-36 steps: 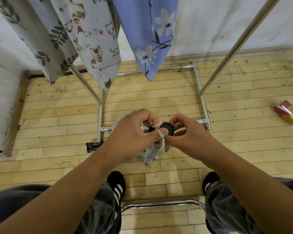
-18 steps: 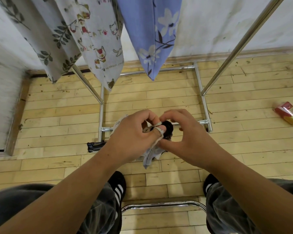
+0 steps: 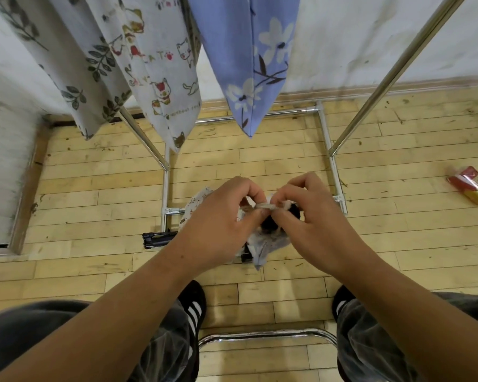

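Pinching a small pale cloth [image 3: 268,245] between them, both hands work close together in mid-air over the wooden floor [image 3: 94,188], right in the middle of the view. The left hand [image 3: 218,224] curls its fingers in, thumb and forefinger nipping the cloth's top edge. The right hand [image 3: 318,227] does the same from the other side, its fingertips almost touching the left's. That top edge is drawn taut into a short strip running left to right between the two pinches, so the long axis up top lies straight across. Below it the cloth hangs loose and bunched, narrowing to a tip that points down and toward the near side, at the gap between the two black striped shoes [image 3: 195,306]. A black rounded piece [image 3: 271,226] sits tucked in the folds just under the thumbs, mostly hidden, and I can't tell what it is. Behind the left hand a patterned fabric [image 3: 198,198] peeks out low beside the chrome drying rack [image 3: 165,186]. Farther back hang a leaf-print cloth [image 3: 75,64], a cat-print cloth [image 3: 160,78] and a blue flowered cloth [image 3: 246,51], corners pointing down. Well off to the right a red and yellow packet [image 3: 471,188] lies on the floor, and a small black object [image 3: 156,239] lies just left of the hands.
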`<control>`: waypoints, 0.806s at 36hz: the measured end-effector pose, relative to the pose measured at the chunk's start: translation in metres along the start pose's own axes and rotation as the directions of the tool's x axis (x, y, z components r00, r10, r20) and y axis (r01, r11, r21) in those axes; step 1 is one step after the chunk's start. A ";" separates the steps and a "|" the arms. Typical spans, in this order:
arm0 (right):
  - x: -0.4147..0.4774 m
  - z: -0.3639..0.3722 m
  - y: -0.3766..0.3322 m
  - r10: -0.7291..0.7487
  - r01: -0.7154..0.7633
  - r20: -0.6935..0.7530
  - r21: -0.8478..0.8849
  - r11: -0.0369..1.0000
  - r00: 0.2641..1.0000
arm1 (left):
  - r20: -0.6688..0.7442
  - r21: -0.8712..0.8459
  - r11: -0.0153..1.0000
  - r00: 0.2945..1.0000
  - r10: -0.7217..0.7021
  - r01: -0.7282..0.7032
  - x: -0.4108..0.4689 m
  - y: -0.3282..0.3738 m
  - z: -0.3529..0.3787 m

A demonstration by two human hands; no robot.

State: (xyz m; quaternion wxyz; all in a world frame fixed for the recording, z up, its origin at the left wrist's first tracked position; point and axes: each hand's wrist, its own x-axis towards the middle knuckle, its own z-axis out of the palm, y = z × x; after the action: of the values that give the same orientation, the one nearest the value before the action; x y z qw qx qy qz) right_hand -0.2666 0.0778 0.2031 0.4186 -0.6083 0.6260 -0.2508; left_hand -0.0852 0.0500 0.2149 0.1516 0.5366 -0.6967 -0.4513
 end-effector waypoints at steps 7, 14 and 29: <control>0.006 -0.005 0.001 0.106 -0.097 0.174 -0.064 0.993 0.979 | 0.050 0.026 0.999 0.998 0.041 -0.043 -0.003 -0.002 0.005; 0.004 -0.001 0.002 0.107 -0.104 0.210 -0.024 0.994 0.972 | 0.053 -0.042 0.999 0.999 0.009 -0.007 0.000 -0.005 0.003; -0.002 0.007 0.000 0.075 -0.095 0.259 0.066 0.993 0.963 | 0.220 0.033 0.999 0.975 0.021 -0.029 0.003 -0.021 0.008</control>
State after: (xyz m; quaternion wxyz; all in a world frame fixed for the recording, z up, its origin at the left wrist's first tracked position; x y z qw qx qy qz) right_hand -0.2610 0.0807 0.2002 0.5297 -0.5914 0.5819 -0.1762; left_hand -0.0793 0.0512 0.1934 0.0698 0.4771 -0.7239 -0.4934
